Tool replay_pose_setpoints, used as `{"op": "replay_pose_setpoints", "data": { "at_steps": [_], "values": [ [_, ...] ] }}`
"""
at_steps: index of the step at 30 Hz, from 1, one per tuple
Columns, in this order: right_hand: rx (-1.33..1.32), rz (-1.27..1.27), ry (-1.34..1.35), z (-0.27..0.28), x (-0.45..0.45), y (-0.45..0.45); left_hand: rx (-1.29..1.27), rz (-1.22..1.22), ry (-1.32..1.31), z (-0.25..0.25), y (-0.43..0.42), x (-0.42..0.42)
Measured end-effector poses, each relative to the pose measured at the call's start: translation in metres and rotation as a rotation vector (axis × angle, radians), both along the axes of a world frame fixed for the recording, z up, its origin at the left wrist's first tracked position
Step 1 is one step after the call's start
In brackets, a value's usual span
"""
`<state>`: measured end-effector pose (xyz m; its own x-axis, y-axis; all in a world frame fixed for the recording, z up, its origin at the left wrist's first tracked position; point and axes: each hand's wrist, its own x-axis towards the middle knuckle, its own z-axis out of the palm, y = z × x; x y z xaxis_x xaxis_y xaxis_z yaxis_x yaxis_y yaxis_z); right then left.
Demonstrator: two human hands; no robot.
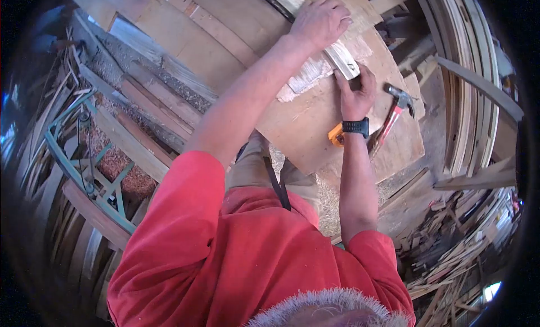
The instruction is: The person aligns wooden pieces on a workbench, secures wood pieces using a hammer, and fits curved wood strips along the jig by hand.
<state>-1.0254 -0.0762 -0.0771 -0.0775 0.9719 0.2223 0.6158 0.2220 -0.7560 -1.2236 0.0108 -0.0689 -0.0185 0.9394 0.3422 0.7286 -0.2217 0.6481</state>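
A pale wooden strip (341, 58) lies across the plywood tabletop (304, 133), with a small dark mark near its near end. My left hand (319, 24) is closed over the strip further up, its fingers curled around the far side. At the near end, my right hand (358, 95) grips the strip between thumb and fingers; a dark watch is on that wrist. Just right of this wrist lies a hammer (391, 114) with a red handle and metal head. An orange-yellow tape measure (336, 135) sits partly hidden beside the watch.
Whitish rough patches (309, 77) mark the board under the strip. Long planks (467, 91) stand at the right, above a heap of scrap wood (467, 237). A green metal frame (70, 158) is at the left near stacked boards (152, 102) and wood shavings (138, 181).
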Motion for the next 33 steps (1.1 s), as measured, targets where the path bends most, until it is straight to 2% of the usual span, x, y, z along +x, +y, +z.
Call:
{"op": "replay_pose_setpoints", "data": {
  "at_steps": [1,5,7,8,10,12,14,16,23,24,25,27,29,31,32,33],
  "values": [
    [-0.013,-0.01,-0.004,0.0,0.0,0.0,-0.03,0.052,0.106,-0.001,0.002,0.004],
    [-0.003,-0.033,-0.017,-0.002,0.0,-0.002,-0.074,0.054,0.144,0.02,0.007,0.01],
    [0.005,-0.031,-0.038,-0.001,0.003,-0.002,0.061,0.204,0.171,0.021,0.008,0.019],
    [0.011,-0.017,-0.059,0.0,0.003,-0.001,0.067,0.203,0.178,0.021,0.009,0.028],
    [-0.053,0.013,-0.034,0.014,0.003,0.0,-0.355,0.203,0.298,0.008,0.021,0.032],
    [-0.026,0.025,0.041,0.013,-0.001,0.002,-0.144,0.252,0.422,-0.007,0.018,0.03],
    [-0.01,0.024,0.021,0.012,-0.002,0.001,-0.093,0.303,0.327,0.009,0.012,0.031],
    [0.01,0.006,-0.059,0.007,0.0,-0.001,-0.069,0.253,0.189,0.014,0.01,0.029],
    [-0.103,0.043,0.059,0.01,0.023,-0.008,-0.022,0.304,0.179,0.018,0.007,0.033],
    [-0.118,0.036,0.115,0.013,0.035,-0.014,-0.095,0.274,0.212,0.017,0.009,0.036],
    [-0.13,0.037,-0.048,0.029,0.054,-0.021,-0.167,0.261,0.257,0.017,0.011,0.034],
    [0.077,-0.1,-0.291,0.038,0.09,-0.038,-0.276,0.22,0.527,0.008,0.015,0.034],
    [0.098,-0.23,-0.371,-0.001,0.141,-0.06,-0.15,0.292,0.255,0.01,0.009,0.034],
    [-0.011,-0.299,-0.665,0.026,0.145,-0.08,-0.166,0.32,0.169,0.013,0.008,0.036],
    [-0.194,-0.341,-0.38,0.017,0.15,-0.085,-0.178,0.36,0.168,0.015,0.009,0.034],
    [-0.241,-0.318,-0.334,0.008,0.158,-0.088,-0.173,0.337,0.174,0.017,0.007,0.034]
  ]
}}
